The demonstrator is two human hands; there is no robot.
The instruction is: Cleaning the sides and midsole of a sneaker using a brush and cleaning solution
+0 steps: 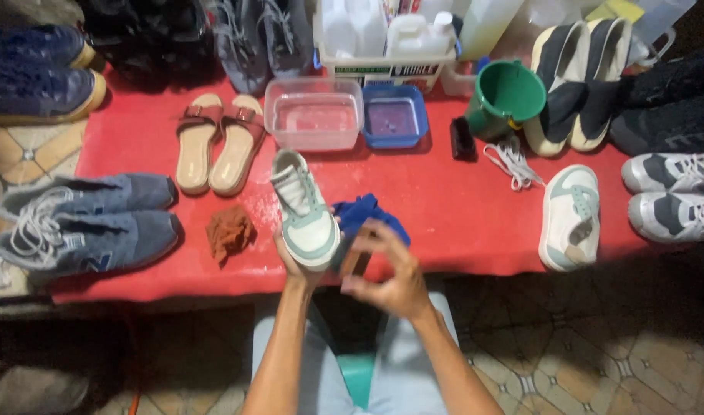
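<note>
My left hand [294, 261] grips the heel of a white and pale green sneaker [302, 207], holding it toe-away over the red mat [444, 207]. My right hand [390, 277] is curled around a small brown object [357, 263], maybe a brush, just right of the shoe's heel. A crumpled blue cloth [367, 215] lies behind my right hand. The matching sneaker [571, 215] lies without laces on the mat at the right, with loose white laces [513, 163] beyond it.
A rust-brown rag [229, 230] lies left of the held shoe. Behind it sit tan sandals [217, 142], a clear tub [313, 114], a blue tub [395, 115], a black brush [462, 138] and a green bucket [508, 96]. Other shoes ring the mat.
</note>
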